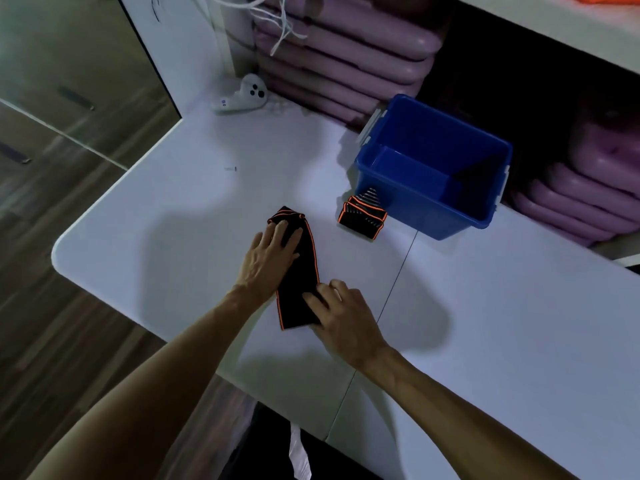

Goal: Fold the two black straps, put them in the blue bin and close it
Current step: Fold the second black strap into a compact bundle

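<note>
Strap one [298, 271], black with orange edging, lies flat on the white table [485, 323] under both my hands: right hand [341, 315] presses its near end with straight fingers, left hand [273, 259] flat on the far folded end. Beyond, strap two [362, 214] sits folded, touching the open blue bin [433, 168].

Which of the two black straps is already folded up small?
The strap beside the blue bin: that folded strap sits as a compact bundle, untouched. The other strap lies long under the left hand and right hand.
</note>
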{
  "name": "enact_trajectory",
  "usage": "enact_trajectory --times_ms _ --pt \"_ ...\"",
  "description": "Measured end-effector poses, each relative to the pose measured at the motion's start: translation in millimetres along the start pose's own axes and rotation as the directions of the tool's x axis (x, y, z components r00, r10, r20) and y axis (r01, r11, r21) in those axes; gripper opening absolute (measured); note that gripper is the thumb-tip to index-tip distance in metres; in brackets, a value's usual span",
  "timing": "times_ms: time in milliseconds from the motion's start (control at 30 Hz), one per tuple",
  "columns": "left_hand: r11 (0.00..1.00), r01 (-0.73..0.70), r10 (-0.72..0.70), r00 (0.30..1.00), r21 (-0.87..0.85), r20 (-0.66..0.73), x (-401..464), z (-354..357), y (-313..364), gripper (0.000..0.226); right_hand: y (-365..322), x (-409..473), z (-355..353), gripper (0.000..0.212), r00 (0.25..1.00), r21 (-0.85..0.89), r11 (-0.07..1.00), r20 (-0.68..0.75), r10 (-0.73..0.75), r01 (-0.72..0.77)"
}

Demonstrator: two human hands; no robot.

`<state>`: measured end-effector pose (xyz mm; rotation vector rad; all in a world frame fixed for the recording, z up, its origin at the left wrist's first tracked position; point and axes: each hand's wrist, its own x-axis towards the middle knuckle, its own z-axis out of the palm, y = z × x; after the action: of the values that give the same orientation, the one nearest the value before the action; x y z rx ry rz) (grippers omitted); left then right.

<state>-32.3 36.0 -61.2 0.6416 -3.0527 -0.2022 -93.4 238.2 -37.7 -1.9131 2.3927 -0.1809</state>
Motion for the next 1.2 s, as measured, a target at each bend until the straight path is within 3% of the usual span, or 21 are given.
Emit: enact_trajectory --times_ms 167,233,333,467,733,1000,1200 --pt "0.983 -0.171 0.167 0.984 -0.062 -0.056 7 -11 -1 0.032 6 9 5 0.051 0.997 -0.014 0.997 -0.012 -0.071 0.071" --pt "0.977 -0.179 0.177 0.984 -0.112 -0.023 6 -11 -11 0.037 6 10 7 0.050 0.997 -0.003 0.997 -0.019 -0.071 0.071" --pt "0.978 -0.205 0.208 0.973 -0.037 0.096 -4 -5 -27 0.052 6 12 6 0.048 0.997 0.029 0.997 -0.020 -0.071 0.072" --pt "0.992 -0.125 0.124 0.971 -0.007 0.203 -6 2 -28 0.060 9 15 2 0.045 0.996 0.058 0.994 -0.017 -0.089 0.090" --pt "0.993 -0.080 0.063 0.980 0.082 0.188 1 2 -26 0.066 24 33 -7 0.037 0.978 0.242 0.965 0.149 -0.143 0.104" --pt "0.979 -0.123 0.156 0.965 -0.165 0.209 15 -13 -46 0.050 31 60 -25 0.038 0.920 0.378 0.924 0.378 -0.103 -0.052" --pt "0.839 -0.065 0.133 0.987 -0.540 0.088 19 -23 -57 0.024 37 75 -22 0.029 0.915 0.561 0.783 0.403 0.026 -0.270"
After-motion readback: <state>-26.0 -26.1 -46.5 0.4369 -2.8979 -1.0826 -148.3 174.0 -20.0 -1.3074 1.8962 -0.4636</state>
